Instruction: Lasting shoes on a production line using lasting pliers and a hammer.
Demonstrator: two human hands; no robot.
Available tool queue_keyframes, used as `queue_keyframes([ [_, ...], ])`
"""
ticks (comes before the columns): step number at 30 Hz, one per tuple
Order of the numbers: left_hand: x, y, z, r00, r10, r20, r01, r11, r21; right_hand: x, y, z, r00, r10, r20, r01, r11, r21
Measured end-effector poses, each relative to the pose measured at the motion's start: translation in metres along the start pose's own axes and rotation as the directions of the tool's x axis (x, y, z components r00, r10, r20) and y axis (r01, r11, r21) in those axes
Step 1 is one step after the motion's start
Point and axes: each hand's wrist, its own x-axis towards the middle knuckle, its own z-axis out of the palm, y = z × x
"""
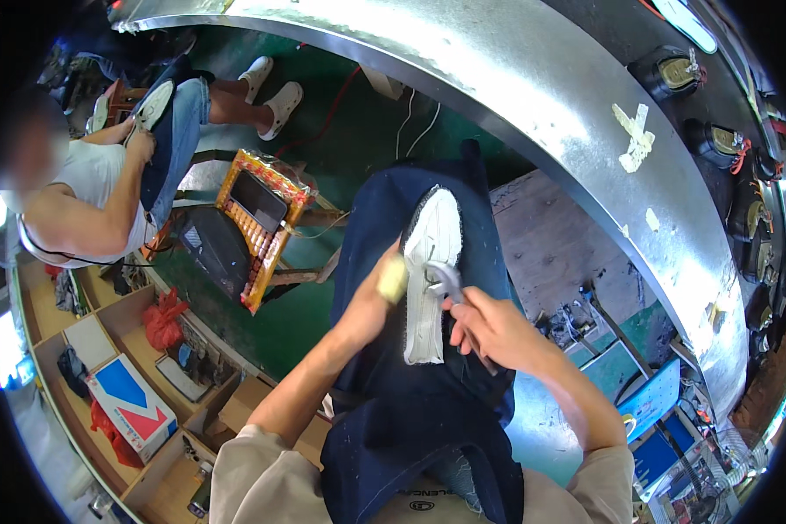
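Right hand point(496, 330): grip closed around the handles of a metal plier-like tool point(446, 281), whose head sits against the edge of the white shoe upper point(430, 275) about midway along. We cannot tell whether the tool's head is pinching the edge or only touching it.

Left hand point(382, 288): grip wrapped on the shoe from its left side, thumb area bearing a yellowish pad or tape point(393, 278). How tightly those fingers hold is hidden behind the shoe.

The shoe lies lengthwise on our lap, toe pointing away, bedded on a dark blue apron point(410, 402) that covers both thighs.

Judgement on working well here: we should keep the left hand clamping the shoe close to where the tool bites, so that the pull goes into the edge and not into turning the whole shoe. Short pulls straight across the edge look safer than long ones; the white material would show any scuff. We keep the left-hand fingertips beside, not under, the tool's head.

Outward: a curved sheet-metal surface point(533, 96) arcs ahead and to the right, with scraps of pale tape stuck on it. Beyond it, dark shoes point(672, 74) sit in a row. To the left, another person's arm point(105, 210) works on a second shoe; wooden shelves point(105, 367) hold boxes and red bags.
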Motion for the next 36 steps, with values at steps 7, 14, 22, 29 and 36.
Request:
queue_keyframes([
  [7,0.001,0.001,0.01,0.997,0.062,-0.055,-0.052,0.986,0.161,0.001,-0.024,0.005,0.994,0.063,-0.086,-0.061,0.998,0.023],
  [14,0.021,-0.006,0.017,0.981,0.152,-0.124,-0.085,0.899,0.431,0.009,0.004,0.074,0.965,0.091,-0.248,0.083,0.786,0.613],
  [22,0.02,0.004,0.018,0.984,0.178,0.016,-0.155,0.804,0.575,0.008,-0.022,-0.014,0.775,-0.443,-0.451,0.301,0.886,-0.353],
  [29,0.018,0.005,0.02,0.972,0.224,0.068,-0.227,0.839,0.495,0.022,-0.024,-0.017,0.829,-0.482,-0.282,0.216,0.742,-0.635],
  [36,0.028,-0.007,0.014,0.975,0.127,-0.185,-0.062,0.945,0.32,0.015,-0.029,-0.036,0.748,-0.492,-0.445,0.05,0.71,-0.702],
])
